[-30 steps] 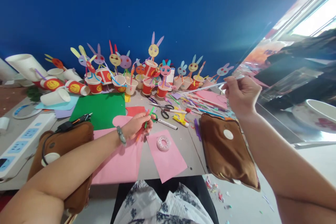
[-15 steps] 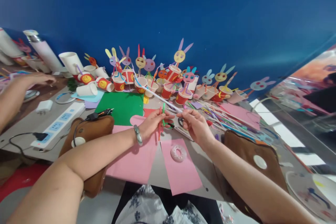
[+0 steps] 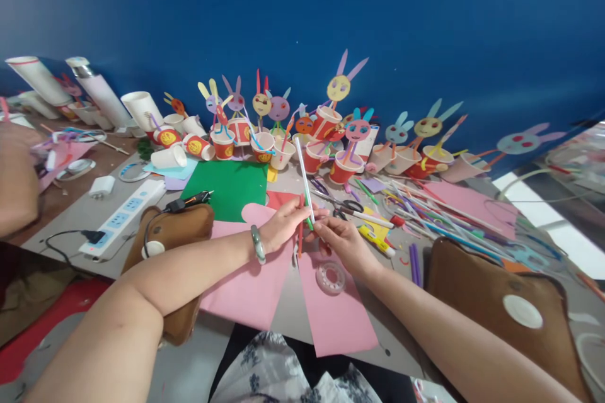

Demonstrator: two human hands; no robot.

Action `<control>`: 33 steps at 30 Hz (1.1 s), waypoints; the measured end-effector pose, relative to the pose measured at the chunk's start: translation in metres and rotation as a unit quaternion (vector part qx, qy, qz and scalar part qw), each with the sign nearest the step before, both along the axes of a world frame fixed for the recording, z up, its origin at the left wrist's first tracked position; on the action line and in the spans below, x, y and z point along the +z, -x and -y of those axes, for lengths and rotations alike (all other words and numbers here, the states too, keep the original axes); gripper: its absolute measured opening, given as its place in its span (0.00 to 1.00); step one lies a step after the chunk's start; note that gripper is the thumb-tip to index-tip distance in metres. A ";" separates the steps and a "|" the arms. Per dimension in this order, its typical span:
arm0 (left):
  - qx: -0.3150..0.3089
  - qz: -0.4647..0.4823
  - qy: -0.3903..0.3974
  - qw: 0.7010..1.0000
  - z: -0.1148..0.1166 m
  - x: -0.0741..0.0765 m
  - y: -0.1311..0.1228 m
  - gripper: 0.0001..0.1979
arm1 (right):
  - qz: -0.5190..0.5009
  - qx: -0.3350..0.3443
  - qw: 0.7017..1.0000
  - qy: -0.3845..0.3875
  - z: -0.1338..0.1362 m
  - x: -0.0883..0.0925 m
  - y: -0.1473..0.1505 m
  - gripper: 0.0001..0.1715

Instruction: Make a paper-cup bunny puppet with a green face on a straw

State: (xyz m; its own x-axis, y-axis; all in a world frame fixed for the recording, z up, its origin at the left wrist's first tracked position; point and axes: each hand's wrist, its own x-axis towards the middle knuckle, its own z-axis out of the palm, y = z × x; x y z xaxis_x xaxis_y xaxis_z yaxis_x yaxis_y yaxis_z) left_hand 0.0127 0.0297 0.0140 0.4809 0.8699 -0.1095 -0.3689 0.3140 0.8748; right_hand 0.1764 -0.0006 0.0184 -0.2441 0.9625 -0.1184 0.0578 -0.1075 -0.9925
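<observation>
My left hand (image 3: 285, 225) is closed in a pinch on a red straw (image 3: 300, 240) and a green straw (image 3: 309, 224). Fingers of my right hand (image 3: 344, 240) pinch the lower end of a long white straw (image 3: 303, 171), which points up and away from me. Both hands meet above the table, and the straws' lower ends are partly hidden by fingers. Below my right hand, a clear roll of tape (image 3: 330, 278) lies on a pink paper strip (image 3: 338, 327). Larger pink paper (image 3: 246, 293) lies under my left forearm.
Rabbit-faced figures stand in paper cups (image 3: 347, 167) along the blue wall. Scissors (image 3: 352, 206), a yellow cutter (image 3: 378, 240) and loose straws (image 3: 444, 217) lie right. Brown pouches (image 3: 472, 283) flank my arms. A power strip (image 3: 125, 214) and another person's arm (image 3: 19, 182) are left.
My right hand has moved left, close to my left hand. The white straw has swung from a slant across the table to nearly upright. The view has shifted slightly.
</observation>
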 end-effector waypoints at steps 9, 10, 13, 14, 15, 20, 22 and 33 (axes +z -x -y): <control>-0.012 -0.035 -0.037 0.999 0.002 0.008 0.002 0.18 | -0.066 0.051 0.996 0.015 0.003 -0.001 -0.003 0.22; -0.012 -0.041 -0.042 0.998 0.002 0.009 0.003 0.18 | -0.071 0.052 0.996 0.017 0.004 -0.001 -0.003 0.22; -0.004 -0.053 -0.062 0.997 0.003 0.011 0.004 0.17 | -0.087 0.058 0.994 0.025 0.005 0.002 -0.003 0.23; -0.003 -0.056 -0.069 0.996 0.003 0.012 0.004 0.16 | -0.089 0.061 0.994 0.027 0.005 0.002 -0.003 0.24; -0.003 -0.059 -0.075 0.995 0.003 0.012 0.004 0.15 | -0.090 0.063 0.993 0.029 0.005 0.002 -0.003 0.24; -0.023 -0.082 -0.079 0.993 0.004 0.014 0.006 0.13 | -0.099 0.056 0.993 0.032 0.005 -0.001 -0.002 0.24; -0.031 -0.091 -0.079 0.992 0.004 0.015 0.006 0.13 | -0.104 0.051 0.993 0.032 0.005 -0.001 -0.002 0.23; -0.053 -0.070 -0.062 0.994 0.005 0.014 0.006 0.13 | -0.111 0.058 0.991 0.051 0.006 -0.001 -0.001 0.24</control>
State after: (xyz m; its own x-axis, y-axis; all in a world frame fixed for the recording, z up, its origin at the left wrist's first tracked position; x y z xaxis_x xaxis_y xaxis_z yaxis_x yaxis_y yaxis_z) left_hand 0.0069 0.0246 0.0278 0.5572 0.8267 -0.0778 -0.2109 0.2315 0.9497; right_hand 0.1776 -0.0065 0.0175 -0.3828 0.9124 -0.1447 -0.1427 -0.2131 -0.9665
